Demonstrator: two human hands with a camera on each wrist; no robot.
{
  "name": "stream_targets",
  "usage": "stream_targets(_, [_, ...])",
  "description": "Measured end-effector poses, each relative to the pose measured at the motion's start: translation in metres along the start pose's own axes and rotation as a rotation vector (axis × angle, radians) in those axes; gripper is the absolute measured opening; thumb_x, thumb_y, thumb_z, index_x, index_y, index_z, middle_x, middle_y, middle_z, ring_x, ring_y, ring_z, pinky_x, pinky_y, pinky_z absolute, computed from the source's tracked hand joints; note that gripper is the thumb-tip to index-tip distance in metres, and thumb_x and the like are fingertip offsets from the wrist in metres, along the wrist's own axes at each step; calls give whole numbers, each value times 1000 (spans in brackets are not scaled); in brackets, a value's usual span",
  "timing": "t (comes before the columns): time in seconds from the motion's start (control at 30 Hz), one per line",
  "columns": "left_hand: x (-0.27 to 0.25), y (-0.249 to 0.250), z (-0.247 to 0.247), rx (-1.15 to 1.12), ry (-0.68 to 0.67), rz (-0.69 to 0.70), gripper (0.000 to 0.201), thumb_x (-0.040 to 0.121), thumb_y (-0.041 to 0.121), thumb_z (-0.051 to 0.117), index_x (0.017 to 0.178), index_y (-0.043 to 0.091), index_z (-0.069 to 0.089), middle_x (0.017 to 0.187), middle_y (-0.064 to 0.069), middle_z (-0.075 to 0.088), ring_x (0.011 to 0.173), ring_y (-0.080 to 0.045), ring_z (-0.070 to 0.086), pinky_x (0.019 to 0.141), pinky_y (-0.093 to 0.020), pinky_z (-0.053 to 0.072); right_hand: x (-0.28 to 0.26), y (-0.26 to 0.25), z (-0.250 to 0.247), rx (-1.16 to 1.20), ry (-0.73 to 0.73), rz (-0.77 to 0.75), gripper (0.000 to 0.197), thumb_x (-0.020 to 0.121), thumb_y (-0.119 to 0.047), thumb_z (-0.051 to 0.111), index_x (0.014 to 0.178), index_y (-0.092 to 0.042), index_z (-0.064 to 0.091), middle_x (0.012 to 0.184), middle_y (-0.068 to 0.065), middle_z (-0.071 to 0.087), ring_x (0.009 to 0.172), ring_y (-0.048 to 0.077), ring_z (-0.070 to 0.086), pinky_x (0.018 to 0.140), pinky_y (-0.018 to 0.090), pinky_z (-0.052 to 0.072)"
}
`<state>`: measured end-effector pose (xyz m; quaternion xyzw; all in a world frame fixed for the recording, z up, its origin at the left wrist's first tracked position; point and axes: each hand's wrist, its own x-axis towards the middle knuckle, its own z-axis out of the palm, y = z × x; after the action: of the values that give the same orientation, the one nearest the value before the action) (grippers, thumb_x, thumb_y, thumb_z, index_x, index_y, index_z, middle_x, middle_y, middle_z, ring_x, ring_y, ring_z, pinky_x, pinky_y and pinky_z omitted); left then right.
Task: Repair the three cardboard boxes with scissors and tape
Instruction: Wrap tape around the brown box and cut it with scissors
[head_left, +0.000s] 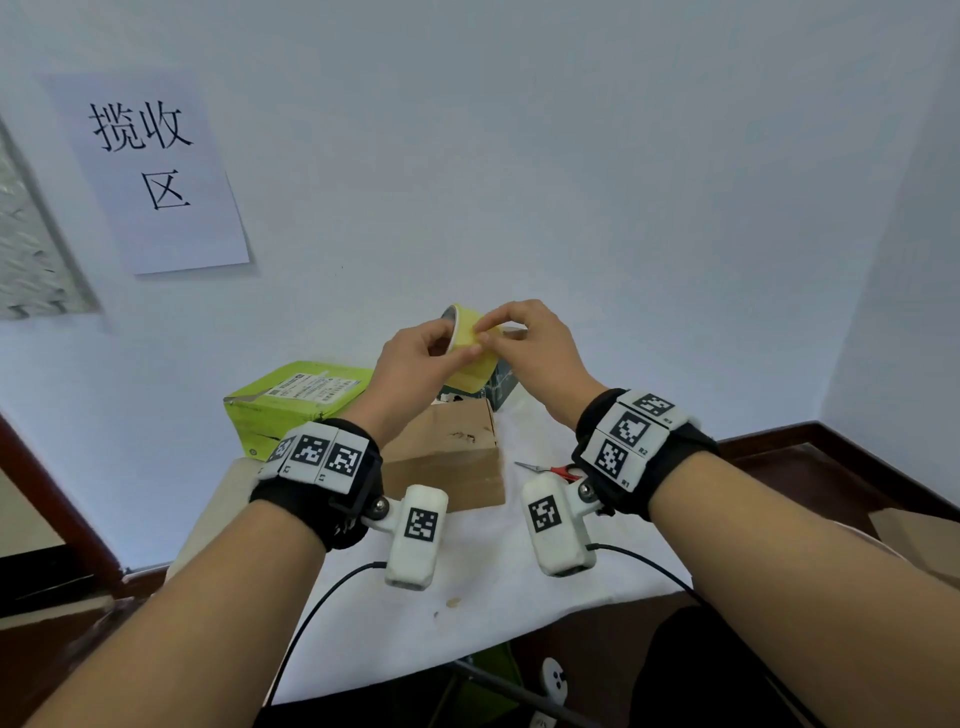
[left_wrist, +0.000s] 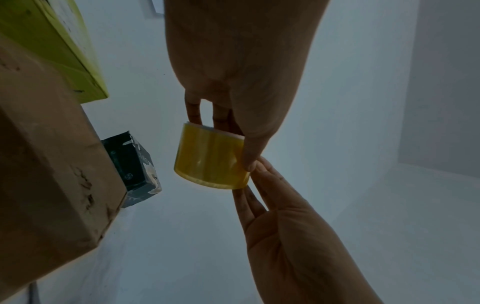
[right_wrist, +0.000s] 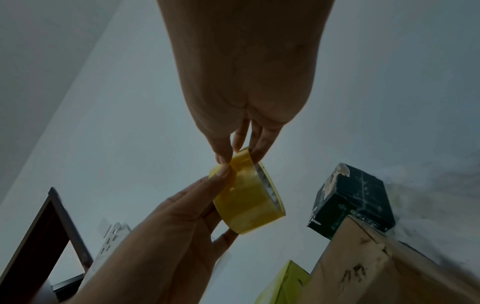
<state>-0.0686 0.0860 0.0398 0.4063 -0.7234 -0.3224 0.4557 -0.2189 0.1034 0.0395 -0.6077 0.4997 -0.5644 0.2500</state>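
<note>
A yellow tape roll (head_left: 470, 358) is held up in the air over the boxes. My left hand (head_left: 457, 343) grips it, fingers through the core and thumb on the outer face (left_wrist: 249, 162). My right hand (head_left: 484, 332) pinches the roll's outer layer at the top edge (right_wrist: 240, 158) with thumb and forefinger. Below stand a brown cardboard box (head_left: 447, 462) with a torn top, a green box (head_left: 291, 408) with a split edge, and a dark box (head_left: 503, 384) with scuffed corners (right_wrist: 350, 197). Red-handled scissors (head_left: 553, 470) lie on the white tabletop (head_left: 493, 587), to the right of the brown box.
A white wall with a paper sign (head_left: 156, 171) rises right behind the table. Camera cables (head_left: 322, 608) trail over the table's front edge. Dark wood trim (head_left: 810, 457) and another brown box (head_left: 919, 540) are at the right.
</note>
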Motion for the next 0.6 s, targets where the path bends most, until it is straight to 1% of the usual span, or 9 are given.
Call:
stream_targets(0.07, [1,0,1,-22,-34,-6,14,88,27,68,100,21,71,96,-1,73,90,-15,69,73,-19,54,1,3,-2,10,-3,-4,16,89,-15,63,104,-21,65,119,0,50,101,18,59,81,24,50])
stream_targets(0.13, [2,-2,1,-28,-63,-11,15,88,26,68,101,20,71,96,-1,73,89,-14,69,74,-20,54,1,7,-3,-20,-43,-17,33,90,-15,60,122,-22,59,128,-1,48,105,17,56,92,31,49])
stream_targets(0.17, [2,-3,1,-22,-72,-12,14,88,25,68,101,20,71,95,-1,73,87,-13,69,73,-20,54,1,8,-3,-42,-71,-22,37,91,-15,59,127,-22,57,131,-1,47,105,16,54,96,34,48])
stream_targets(0.23, [3,-6,0,4,-79,-18,12,88,25,69,98,20,72,92,0,72,84,-11,67,71,-20,52,-1,11,-2,-59,-98,-33,36,93,-15,57,129,-20,57,132,0,48,105,15,52,98,36,47])
stream_targets(0.3, [3,-9,0,3,-78,-31,12,87,26,69,96,19,72,90,-1,72,81,-9,65,70,-20,50,-2,13,0,-58,-74,-48,33,92,-14,58,125,-18,61,128,1,51,102,14,52,94,30,48])
stream_targets(0.4, [0,-11,0,-53,-75,-58,14,88,23,69,98,14,71,90,-2,72,79,-8,65,66,-15,49,-2,14,5,-80,-33,-83,28,90,-12,59,117,-16,66,122,1,54,91,8,51,74,8,43])
stream_targets(0.43, [0,-12,0,-76,-75,-66,16,88,22,69,100,13,71,92,-4,72,80,-9,67,67,-15,50,-2,15,6,-86,-30,-96,26,90,-12,60,115,-16,67,120,0,54,85,5,51,67,5,42])
stream_targets(0.5, [-2,-13,-1,-102,-74,-75,17,88,21,69,102,11,71,95,-6,73,83,-11,68,69,-16,51,-1,15,9,-78,-33,-105,22,90,-10,60,110,-15,68,116,0,54,81,4,51,59,2,41])
stream_targets(0.6, [-3,-16,-3,-122,-63,-89,15,87,20,69,100,12,72,95,-6,73,83,-12,68,73,-21,53,-2,17,13,-79,-27,-106,16,89,-10,59,98,-21,69,110,-3,53,91,19,53,59,6,42])
